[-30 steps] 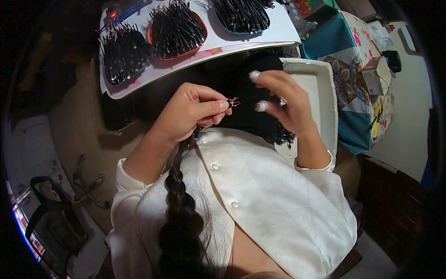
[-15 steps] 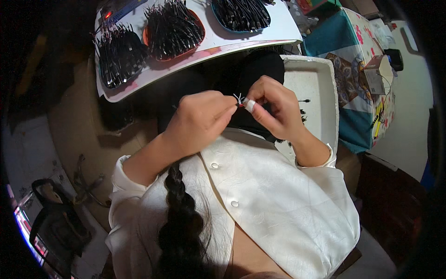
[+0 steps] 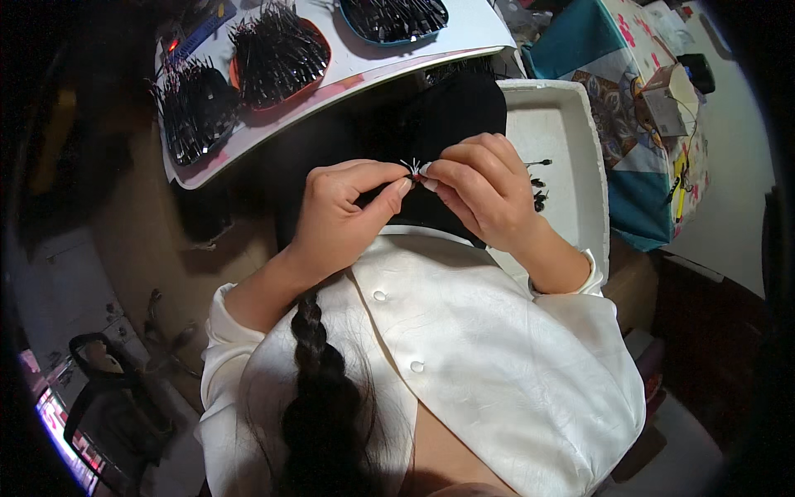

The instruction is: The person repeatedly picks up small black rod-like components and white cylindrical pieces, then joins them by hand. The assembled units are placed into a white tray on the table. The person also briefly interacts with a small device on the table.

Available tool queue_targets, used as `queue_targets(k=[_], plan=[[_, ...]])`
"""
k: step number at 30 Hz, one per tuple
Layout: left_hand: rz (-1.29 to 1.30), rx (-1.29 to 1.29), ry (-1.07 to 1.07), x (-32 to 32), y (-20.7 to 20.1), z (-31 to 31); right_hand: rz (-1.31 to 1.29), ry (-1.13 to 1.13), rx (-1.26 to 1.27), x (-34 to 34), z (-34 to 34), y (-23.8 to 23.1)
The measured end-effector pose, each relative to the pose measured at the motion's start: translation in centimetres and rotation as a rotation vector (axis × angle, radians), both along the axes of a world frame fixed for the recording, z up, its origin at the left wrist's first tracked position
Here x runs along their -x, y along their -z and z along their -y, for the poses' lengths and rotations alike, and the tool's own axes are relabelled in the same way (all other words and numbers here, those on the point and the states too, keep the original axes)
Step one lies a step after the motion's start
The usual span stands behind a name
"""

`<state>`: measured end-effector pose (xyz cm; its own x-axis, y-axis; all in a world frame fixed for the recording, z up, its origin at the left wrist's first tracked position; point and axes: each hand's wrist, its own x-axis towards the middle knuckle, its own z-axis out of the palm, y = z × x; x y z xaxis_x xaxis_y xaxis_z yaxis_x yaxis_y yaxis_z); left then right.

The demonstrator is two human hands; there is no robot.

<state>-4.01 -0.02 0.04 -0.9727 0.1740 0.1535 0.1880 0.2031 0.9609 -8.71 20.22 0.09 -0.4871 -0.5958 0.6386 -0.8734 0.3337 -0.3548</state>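
In front of my lap, a small cable end [image 3: 413, 168] with splayed white wires and a bit of red sits between my two hands. The thumb and forefinger of my left hand [image 3: 339, 203] pinch it from the left. From the other side, my right hand [image 3: 494, 189] closes its fingertips on the red part beside the white wires; white tape wraps a digit there. Most of the cable is hidden by my fingers and the dark cloth behind.
Ahead is a white table [image 3: 364, 68] with a black cable bundle [image 3: 195, 112], an orange-rimmed bowl [image 3: 325, 70] and a blue bowl [image 3: 389, 40] of cables. At right, a white foam box [image 3: 571, 157] holds several short black cables. Beyond it stands a cloth-covered table [image 3: 642, 199].
My right hand has turned so its fingers reach across toward the wires. The left thumb and forefinger have spread into a wider arch. The whole view has shifted slightly.
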Motion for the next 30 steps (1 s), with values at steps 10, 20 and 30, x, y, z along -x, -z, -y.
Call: queue_targets(k=[10,20,30], plan=[[-0.217,0.21,0.271,2.8,-1.0,-0.5,1.645,-0.229,0.296,0.8,-3.5,0.8],[0.169,-0.375,0.419,2.0,-1.4,1.4,0.479,-0.259,0.194,1.2,-0.5,-3.0],[0.286,-0.652,0.192,-0.7,-0.7,3.7,1.152,-0.294,0.431,-0.6,3.2,-1.4]])
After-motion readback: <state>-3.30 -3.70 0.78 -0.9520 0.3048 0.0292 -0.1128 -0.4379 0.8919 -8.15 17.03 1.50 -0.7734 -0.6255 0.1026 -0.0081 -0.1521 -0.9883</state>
